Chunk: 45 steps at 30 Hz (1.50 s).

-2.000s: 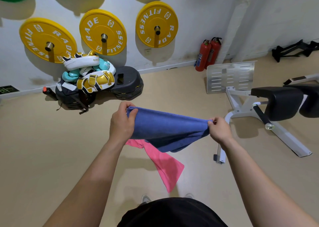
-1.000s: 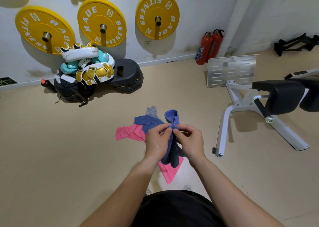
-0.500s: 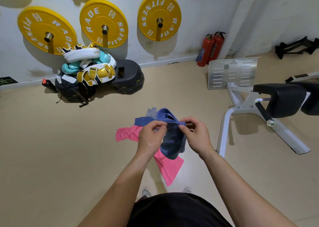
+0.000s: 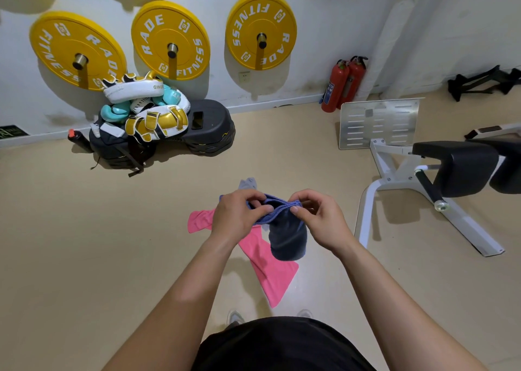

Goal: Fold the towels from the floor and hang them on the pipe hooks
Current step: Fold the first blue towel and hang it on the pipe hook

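Two pinches, left hand (image 4: 239, 215) and right hand (image 4: 318, 218) fingers, on blue towel (image 4: 287, 235); pink towel (image 4: 270, 269) below, bench (image 4: 462, 167) rightward.

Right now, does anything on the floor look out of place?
Yes: a pink cloth towel lies twisted and unfolded on the beige floor, a grey cloth beyond it.

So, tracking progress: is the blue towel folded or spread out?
Folded: the blue towel hangs as a narrow, layered bundle, its bunched top edge pinched by the left hand and right hand.

Forearms extended, left grip (image 4: 239, 215) and right grip (image 4: 320, 219) pinch blue towel (image 4: 287, 238).
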Each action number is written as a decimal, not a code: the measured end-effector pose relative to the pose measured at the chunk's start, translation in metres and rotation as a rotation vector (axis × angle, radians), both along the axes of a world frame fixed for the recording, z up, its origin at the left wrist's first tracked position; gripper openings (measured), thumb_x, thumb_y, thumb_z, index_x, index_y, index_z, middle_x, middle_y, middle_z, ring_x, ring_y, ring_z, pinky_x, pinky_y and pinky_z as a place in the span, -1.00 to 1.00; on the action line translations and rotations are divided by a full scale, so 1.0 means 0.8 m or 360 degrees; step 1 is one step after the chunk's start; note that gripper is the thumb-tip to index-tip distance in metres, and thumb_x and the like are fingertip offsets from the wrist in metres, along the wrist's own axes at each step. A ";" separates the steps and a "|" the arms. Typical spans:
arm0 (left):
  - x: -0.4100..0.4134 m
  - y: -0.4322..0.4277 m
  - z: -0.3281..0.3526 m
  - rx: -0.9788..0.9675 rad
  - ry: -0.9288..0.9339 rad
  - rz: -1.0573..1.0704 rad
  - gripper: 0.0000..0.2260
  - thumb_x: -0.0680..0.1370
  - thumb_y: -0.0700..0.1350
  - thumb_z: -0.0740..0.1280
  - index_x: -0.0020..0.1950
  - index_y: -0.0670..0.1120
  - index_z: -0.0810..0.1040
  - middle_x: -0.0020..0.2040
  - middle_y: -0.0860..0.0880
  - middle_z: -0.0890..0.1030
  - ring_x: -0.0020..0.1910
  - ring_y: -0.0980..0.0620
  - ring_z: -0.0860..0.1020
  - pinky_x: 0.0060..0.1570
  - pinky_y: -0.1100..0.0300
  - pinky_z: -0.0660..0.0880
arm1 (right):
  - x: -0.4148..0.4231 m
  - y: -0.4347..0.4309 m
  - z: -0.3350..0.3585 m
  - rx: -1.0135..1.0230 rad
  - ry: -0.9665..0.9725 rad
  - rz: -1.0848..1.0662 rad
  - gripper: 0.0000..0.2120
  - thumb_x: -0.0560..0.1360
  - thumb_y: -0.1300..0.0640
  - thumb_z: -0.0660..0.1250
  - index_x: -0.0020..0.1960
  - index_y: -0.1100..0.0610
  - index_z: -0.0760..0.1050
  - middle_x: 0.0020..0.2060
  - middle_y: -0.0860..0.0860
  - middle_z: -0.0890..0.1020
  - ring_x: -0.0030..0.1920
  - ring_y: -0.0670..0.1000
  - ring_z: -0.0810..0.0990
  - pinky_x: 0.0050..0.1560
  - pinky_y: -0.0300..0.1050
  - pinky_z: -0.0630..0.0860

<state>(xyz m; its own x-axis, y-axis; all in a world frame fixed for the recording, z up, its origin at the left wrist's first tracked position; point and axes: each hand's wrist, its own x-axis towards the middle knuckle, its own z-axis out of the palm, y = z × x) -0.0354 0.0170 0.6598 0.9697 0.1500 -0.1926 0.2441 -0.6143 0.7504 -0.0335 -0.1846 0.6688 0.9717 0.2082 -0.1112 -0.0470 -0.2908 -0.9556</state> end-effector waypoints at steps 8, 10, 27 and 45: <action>0.011 0.008 -0.002 0.0358 -0.0333 -0.0196 -0.93 0.39 -0.11 0.44 -0.19 0.05 0.60 -0.19 0.10 0.52 -0.16 0.08 0.51 -0.17 0.12 0.49 | 0.003 -0.001 0.002 -0.0168 0.0027 0.0154 -0.82 0.50 0.33 0.37 -0.10 0.07 0.62 -0.19 -0.04 0.70 -0.10 0.02 0.65 0.02 -0.09 0.56; 0.013 0.019 -0.007 0.0388 -0.0307 -0.0253 -0.91 0.37 -0.10 0.44 -0.19 0.06 0.58 -0.12 0.10 0.50 -0.09 0.07 0.52 -0.15 0.13 0.49 | 0.002 -0.002 0.001 -0.0261 0.0011 0.0188 -0.81 0.50 0.32 0.37 -0.11 0.04 0.62 -0.19 -0.06 0.69 -0.11 -0.04 0.65 0.03 -0.10 0.56; 0.012 0.058 -0.011 -0.0059 0.0435 0.0049 -0.93 0.36 -0.24 0.34 -0.30 -0.10 0.59 -0.39 -0.09 0.63 -0.43 0.00 0.59 -0.34 0.12 0.62 | -0.003 0.001 -0.021 -0.0805 0.0005 0.0259 -0.77 0.51 0.20 0.33 -0.19 -0.14 0.48 -0.19 -0.17 0.64 -0.11 -0.07 0.62 -0.01 0.03 0.59; -0.007 0.024 -0.018 -0.0036 0.0284 0.0144 -0.86 0.45 -0.23 0.34 -0.22 0.01 0.58 -0.30 0.01 0.64 -0.28 -0.01 0.67 -0.13 0.11 0.62 | -0.001 -0.003 -0.021 -0.0686 -0.0129 0.0151 -0.82 0.52 0.25 0.30 -0.10 -0.03 0.51 -0.12 -0.13 0.64 -0.06 -0.06 0.60 0.03 0.03 0.55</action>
